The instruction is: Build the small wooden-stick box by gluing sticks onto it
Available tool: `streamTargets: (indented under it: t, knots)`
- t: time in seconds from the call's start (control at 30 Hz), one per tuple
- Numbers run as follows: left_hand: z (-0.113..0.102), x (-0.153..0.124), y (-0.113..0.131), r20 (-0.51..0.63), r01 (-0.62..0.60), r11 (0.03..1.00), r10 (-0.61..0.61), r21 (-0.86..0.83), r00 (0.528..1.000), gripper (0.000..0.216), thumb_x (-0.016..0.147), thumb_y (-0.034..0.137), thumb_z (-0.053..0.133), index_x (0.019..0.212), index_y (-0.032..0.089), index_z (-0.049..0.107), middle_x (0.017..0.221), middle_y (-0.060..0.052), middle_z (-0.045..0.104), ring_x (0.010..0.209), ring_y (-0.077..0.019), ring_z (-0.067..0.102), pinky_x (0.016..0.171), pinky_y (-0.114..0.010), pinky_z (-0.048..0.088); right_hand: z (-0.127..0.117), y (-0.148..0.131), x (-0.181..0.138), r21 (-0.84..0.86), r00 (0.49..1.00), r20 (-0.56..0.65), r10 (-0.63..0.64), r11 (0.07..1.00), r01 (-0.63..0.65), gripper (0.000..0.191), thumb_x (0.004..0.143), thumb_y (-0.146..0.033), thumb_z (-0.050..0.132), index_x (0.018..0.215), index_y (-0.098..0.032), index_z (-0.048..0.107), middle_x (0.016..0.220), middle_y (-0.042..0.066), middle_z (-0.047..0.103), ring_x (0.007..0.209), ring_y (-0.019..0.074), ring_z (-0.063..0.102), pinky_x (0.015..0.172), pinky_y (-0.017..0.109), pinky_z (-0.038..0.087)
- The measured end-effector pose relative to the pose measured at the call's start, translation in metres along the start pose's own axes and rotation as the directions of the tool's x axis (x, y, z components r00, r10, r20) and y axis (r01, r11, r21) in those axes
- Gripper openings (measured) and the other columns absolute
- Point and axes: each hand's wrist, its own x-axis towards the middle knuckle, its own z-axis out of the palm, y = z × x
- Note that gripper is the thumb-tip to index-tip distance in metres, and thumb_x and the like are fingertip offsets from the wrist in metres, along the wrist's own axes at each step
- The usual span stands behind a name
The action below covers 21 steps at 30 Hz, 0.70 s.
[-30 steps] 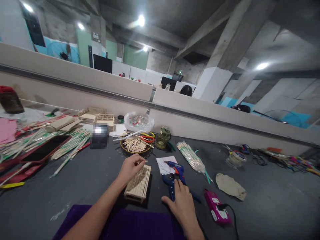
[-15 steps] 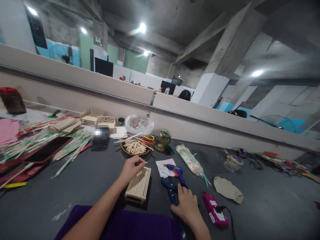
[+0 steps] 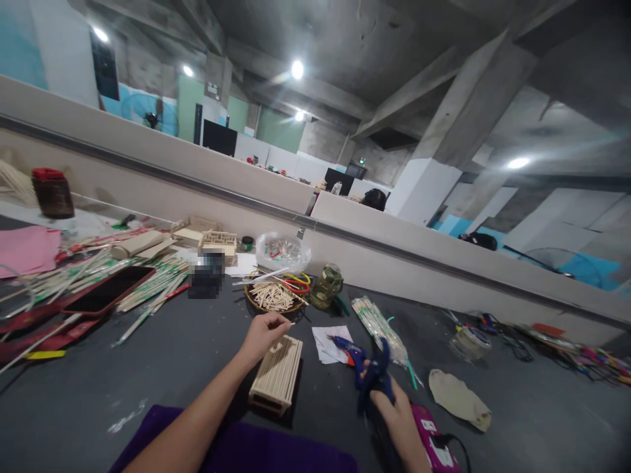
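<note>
My left hand (image 3: 267, 335) is closed in a pinch on a short wooden stick (image 3: 292, 324), whose pale tip pokes out past the fingers. Just below it stands a small slatted wooden model (image 3: 277, 376) made of sticks, on the dark table. My right hand (image 3: 394, 404) grips dark blue hand cutters (image 3: 377, 374), raised and blurred, with their exact shape hard to make out. Right beside them, a blue glue gun (image 3: 351, 353) lies with its nozzle over a white paper (image 3: 325, 341).
Behind my left hand sits a basket of short sticks (image 3: 271, 295), next to a glass jar (image 3: 327, 287). A pink power strip (image 3: 428, 430) lies by my right wrist. Bagged sticks (image 3: 377, 326) and a phone (image 3: 109, 290) are on the table (image 3: 187, 368); a low partition (image 3: 394, 246) runs behind.
My right hand has taken hold of the blue cutters and lifted them off the table. My left hand keeps its pinch above the model. The view has shifted slightly.
</note>
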Motion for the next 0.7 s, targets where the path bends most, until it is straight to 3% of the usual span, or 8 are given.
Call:
streamTargets:
  t: [0.07,0.13,0.2,0.27,0.37,0.47,0.57,0.7]
  knots:
    - [0.001,0.0,0.0,0.003,0.027,0.999,-0.027,-0.037,1.0,0.024,0.07,0.036,0.065,0.068,0.013,0.067,0.056,0.0,0.058,0.049,-0.01,0.046,0.049,-0.021,0.035,0.0,-0.004,0.001,0.371,0.997,-0.048,0.057,0.928,-0.035,0.044,0.069,-0.033,0.063,0.11,-0.018,0.065,0.1,0.007,0.069,0.097,0.027,0.064,0.094,0.045,0.046]
    - [0.001,0.0,0.001,0.005,0.052,0.997,-0.051,-0.063,0.999,0.024,0.069,0.036,0.066,0.068,0.012,0.067,0.054,0.001,0.056,0.048,-0.0094,0.045,0.048,-0.02,0.034,0.005,-0.011,0.001,0.631,0.992,-0.087,0.089,0.776,-0.015,0.044,0.07,-0.032,0.062,0.112,-0.019,0.063,0.094,0.005,0.069,0.087,0.0254,0.067,0.089,0.049,0.05]
    - [0.002,0.0,0.004,0.004,0.068,0.994,-0.068,-0.083,0.998,0.024,0.068,0.036,0.067,0.067,0.012,0.067,0.054,0.001,0.056,0.048,-0.0093,0.044,0.048,-0.02,0.033,0.012,-0.02,0.001,0.739,0.992,-0.107,0.069,0.673,0.033,0.042,0.072,-0.031,0.058,0.113,-0.02,0.063,0.092,0.005,0.069,0.085,0.0245,0.067,0.087,0.051,0.051]
    - [0.002,-0.001,0.007,-0.004,0.074,0.993,-0.074,-0.097,0.997,0.024,0.067,0.036,0.068,0.066,0.012,0.068,0.056,0.001,0.057,0.051,-0.0095,0.045,0.05,-0.02,0.033,0.022,-0.028,0.001,0.745,0.996,-0.088,0.013,0.664,0.057,0.038,0.075,-0.032,0.057,0.111,-0.021,0.063,0.092,0.005,0.068,0.088,0.0248,0.066,0.087,0.05,0.051]
    - [0.002,-0.003,0.013,-0.006,0.072,0.991,-0.073,-0.115,0.997,0.024,0.066,0.037,0.07,0.064,0.013,0.067,0.057,0.001,0.057,0.054,-0.0096,0.046,0.052,-0.02,0.033,0.043,-0.036,0.0,0.537,0.996,0.0,-0.093,0.84,0.078,0.035,0.077,-0.035,0.059,0.107,-0.02,0.063,0.091,0.006,0.068,0.089,0.0255,0.065,0.084,0.045,0.052]
    - [0.002,-0.006,0.019,0.044,0.076,0.987,-0.071,-0.139,0.997,0.025,0.067,0.037,0.071,0.065,0.013,0.067,0.058,0.001,0.057,0.055,-0.0096,0.045,0.054,-0.02,0.033,0.07,-0.036,-0.001,0.047,0.979,0.041,-0.2,0.979,0.198,0.035,0.081,-0.031,0.057,0.112,-0.017,0.061,0.097,0.009,0.068,0.091,0.0255,0.064,0.086,0.041,0.05]
    - [0.002,-0.009,0.024,0.096,0.075,0.982,-0.058,-0.175,0.994,0.024,0.068,0.036,0.072,0.067,0.013,0.068,0.058,0.001,0.057,0.056,-0.0093,0.044,0.054,-0.02,0.033,0.094,-0.029,-0.001,-0.294,0.927,0.065,-0.369,0.881,0.371,0.039,0.081,-0.023,0.053,0.119,-0.017,0.057,0.115,0.012,0.063,0.109,0.0272,0.058,0.095,0.041,0.045]
    - [0.001,-0.012,0.031,0.134,0.086,0.971,-0.057,-0.221,0.989,0.022,0.068,0.035,0.073,0.068,0.013,0.069,0.06,0.0,0.056,0.057,-0.0094,0.044,0.054,-0.02,0.033,0.111,-0.018,0.003,-0.506,0.834,0.012,-0.551,0.716,0.481,0.045,0.078,-0.018,0.051,0.123,-0.014,0.051,0.12,0.016,0.059,0.114,0.0303,0.053,0.095,0.045,0.045]
